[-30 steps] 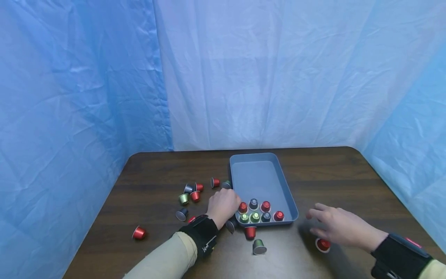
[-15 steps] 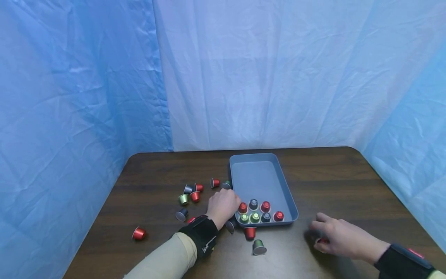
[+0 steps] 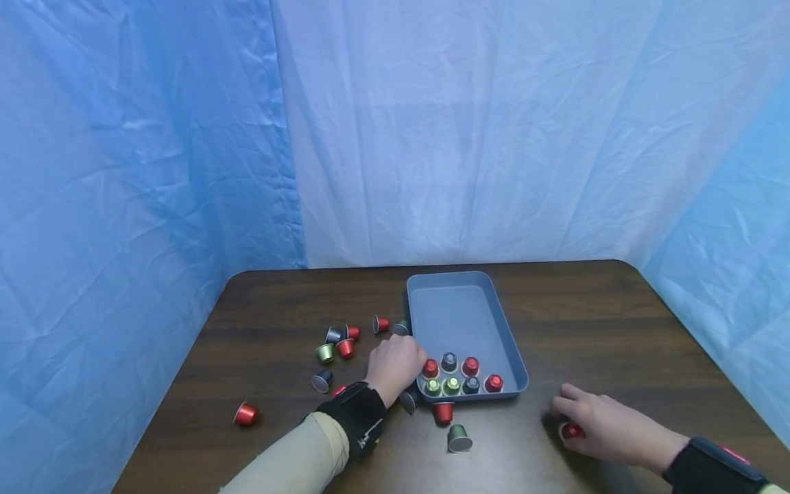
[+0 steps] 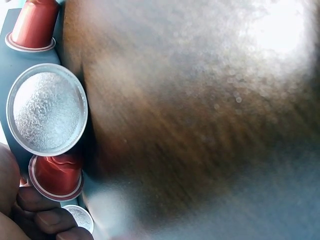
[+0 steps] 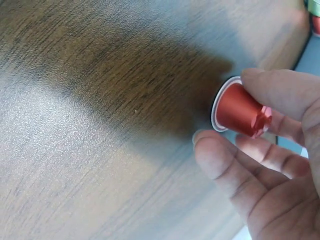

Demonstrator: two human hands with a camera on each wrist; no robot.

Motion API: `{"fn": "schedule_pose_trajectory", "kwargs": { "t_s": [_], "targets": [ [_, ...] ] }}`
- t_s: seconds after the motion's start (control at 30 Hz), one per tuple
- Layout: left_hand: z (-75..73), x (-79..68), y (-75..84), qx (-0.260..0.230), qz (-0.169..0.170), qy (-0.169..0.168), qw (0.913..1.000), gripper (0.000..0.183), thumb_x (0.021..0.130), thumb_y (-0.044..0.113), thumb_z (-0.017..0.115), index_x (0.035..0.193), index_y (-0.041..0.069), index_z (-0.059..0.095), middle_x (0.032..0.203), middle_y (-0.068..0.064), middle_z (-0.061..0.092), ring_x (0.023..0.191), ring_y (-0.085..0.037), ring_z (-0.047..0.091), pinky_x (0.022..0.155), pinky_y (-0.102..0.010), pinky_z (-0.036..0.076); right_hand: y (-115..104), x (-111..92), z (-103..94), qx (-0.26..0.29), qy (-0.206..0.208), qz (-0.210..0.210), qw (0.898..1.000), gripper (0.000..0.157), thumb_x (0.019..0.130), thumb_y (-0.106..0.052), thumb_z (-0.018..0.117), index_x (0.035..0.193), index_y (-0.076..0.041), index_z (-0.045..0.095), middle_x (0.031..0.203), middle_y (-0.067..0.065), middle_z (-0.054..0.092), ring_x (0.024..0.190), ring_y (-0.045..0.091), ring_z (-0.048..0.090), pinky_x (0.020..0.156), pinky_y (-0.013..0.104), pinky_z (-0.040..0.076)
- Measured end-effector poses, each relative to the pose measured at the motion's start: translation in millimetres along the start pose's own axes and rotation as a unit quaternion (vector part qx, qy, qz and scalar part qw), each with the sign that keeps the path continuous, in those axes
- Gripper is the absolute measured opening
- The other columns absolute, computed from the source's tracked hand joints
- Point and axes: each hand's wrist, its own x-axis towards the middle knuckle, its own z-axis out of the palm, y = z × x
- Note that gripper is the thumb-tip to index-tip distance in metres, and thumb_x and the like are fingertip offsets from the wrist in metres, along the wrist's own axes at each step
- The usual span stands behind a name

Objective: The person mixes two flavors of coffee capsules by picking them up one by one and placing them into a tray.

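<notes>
The right hand has its digits on either side of a shiny red, silver-rimmed metal capsule, 1 digit overlapping the rim and a narrow gap showing at another; I cannot tell whether the grip is clamped; this capsule is tilted at the dark brown wood-grain table, right of the blue-grey rectangular tray and apart from it. The left hand, fingers curled, is at the tray's left edge, against a second red capsule; whether it is pinched I cannot tell; 7 capsules stand in the tray's near end: 3 red, 2 green, 2 dark.
</notes>
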Motion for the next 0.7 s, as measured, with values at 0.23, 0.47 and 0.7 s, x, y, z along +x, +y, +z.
{"fn": "schedule_pose_trajectory", "kwargs": {
  "t_s": [0.23, 0.47, 0.7],
  "targets": [
    [0.4, 0.3, -0.8, -0.001, 0.002, 0.001, 1.0, 0.034, 0.099, 0.025, 0.061, 0.066, 0.016, 0.061, 0.059, 0.0, 0.052, 0.055, -0.017, 0.054, 0.054, -0.031, 0.04, 0.3, 0.7, 3.0, -0.003, 0.005, -0.024, 1.0, 0.025, 0.083, -0.012, 0.083, 0.097, -0.025, 0.067, 0.089, -0.011, 0.051, 0.073, -0.004, 0.056, 0.064, 0.022, 0.053],
    [0.8, 0.4, -1.4, -0.001, 0.002, 0.0, 1.0, 0.035, 0.099, 0.025, 0.061, 0.065, 0.017, 0.061, 0.059, 0.0, 0.052, 0.055, -0.017, 0.054, 0.054, -0.031, 0.041, 1.2, 1.0, 5.1, -0.019, 0.017, -0.049, 0.998, 0.025, 0.083, -0.009, 0.083, 0.089, -0.025, 0.065, 0.084, -0.013, 0.049, 0.07, -0.004, 0.051, 0.061, 0.022, 0.051],
    [0.6, 0.0, -0.9, 0.002, 0.0, -0.001, 1.0, 0.034, 0.099, 0.025, 0.062, 0.066, 0.017, 0.062, 0.059, 0.0, 0.053, 0.054, -0.016, 0.054, 0.053, -0.03, 0.04, -1.0, 1.9, 4.2, -0.03, 0.023, -0.054, 0.998, 0.024, 0.082, -0.009, 0.084, 0.09, -0.024, 0.066, 0.084, -0.014, 0.049, 0.069, -0.005, 0.051, 0.06, 0.021, 0.051]
  ]
}}
